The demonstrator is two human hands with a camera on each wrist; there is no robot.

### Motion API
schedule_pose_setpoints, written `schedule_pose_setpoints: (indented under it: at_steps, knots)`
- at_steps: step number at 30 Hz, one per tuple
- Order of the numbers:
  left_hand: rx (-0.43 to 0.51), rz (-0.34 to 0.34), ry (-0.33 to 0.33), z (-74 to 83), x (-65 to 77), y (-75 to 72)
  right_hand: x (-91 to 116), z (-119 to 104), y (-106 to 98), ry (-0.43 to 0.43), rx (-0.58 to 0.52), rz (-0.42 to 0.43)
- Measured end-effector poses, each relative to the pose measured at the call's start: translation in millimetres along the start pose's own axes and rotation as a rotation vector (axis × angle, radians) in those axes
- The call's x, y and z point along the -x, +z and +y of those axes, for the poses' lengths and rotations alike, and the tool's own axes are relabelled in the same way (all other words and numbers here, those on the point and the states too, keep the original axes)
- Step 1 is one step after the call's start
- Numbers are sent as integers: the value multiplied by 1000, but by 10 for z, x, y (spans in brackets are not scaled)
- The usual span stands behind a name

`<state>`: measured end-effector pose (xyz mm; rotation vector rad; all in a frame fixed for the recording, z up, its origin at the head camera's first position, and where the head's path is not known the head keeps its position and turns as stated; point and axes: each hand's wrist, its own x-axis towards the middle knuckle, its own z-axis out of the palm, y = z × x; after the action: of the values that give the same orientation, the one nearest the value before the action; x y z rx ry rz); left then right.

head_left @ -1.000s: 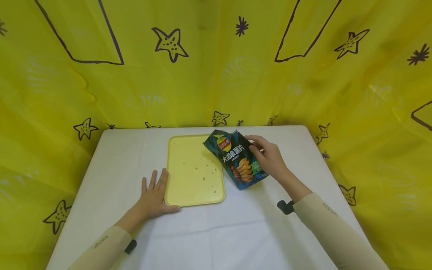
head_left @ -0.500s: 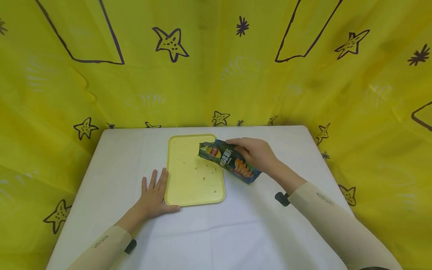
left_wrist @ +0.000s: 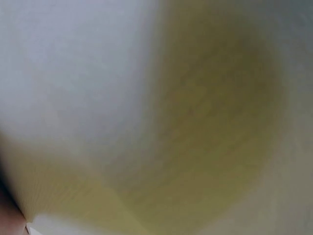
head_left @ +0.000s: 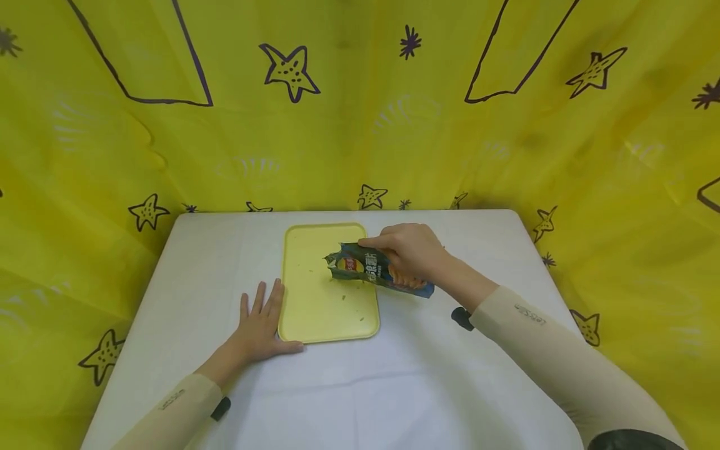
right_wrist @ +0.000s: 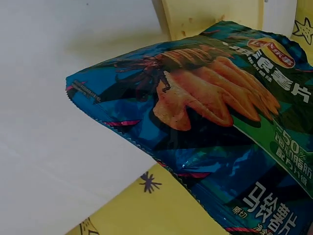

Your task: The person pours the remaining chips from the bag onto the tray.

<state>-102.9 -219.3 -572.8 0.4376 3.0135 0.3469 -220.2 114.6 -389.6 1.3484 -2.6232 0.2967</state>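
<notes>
In the head view, a bag of potato chips (head_left: pixel 360 265) is tipped toward the left, its torn top over the yellow tray (head_left: pixel 315 319). My right hand (head_left: pixel 410 250) grips the bag along its upper side. The right wrist view shows the bag's printed front (right_wrist: pixel 195 98) up close, blue and green with chips pictured on it. My left hand (head_left: pixel 259 328) lies with fingers spread at the tray's near left corner, thumb along its front edge. Small crumbs (head_left: pixel 344 298) dot the tray. Blurred cloth fills most of the left wrist view.
The tray lies flat on a table with a white cloth (head_left: pixel 394 400). Behind and at both sides hangs a yellow curtain (head_left: pixel 337 137) with starfish drawings. Dark straps show at both wrists.
My right hand has swung the bag leftward and tipped it from slanting upright to nearly level, its torn end now farther over the tray. The left hand stays put.
</notes>
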Motion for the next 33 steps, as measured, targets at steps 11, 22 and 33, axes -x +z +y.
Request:
schedule_pose_setpoints:
  at_steps: [11,22,33]
  knots:
    - [11,-5,2,-8,5,-10,-284,-94,-152,-34,49,-135]
    - [-3,-4,1,-26,-9,15,-542,-224,-237,-96,153,-235]
    - [-10,-17,-10,9,-20,-21,-667,-291,-333,-110,222,-252]
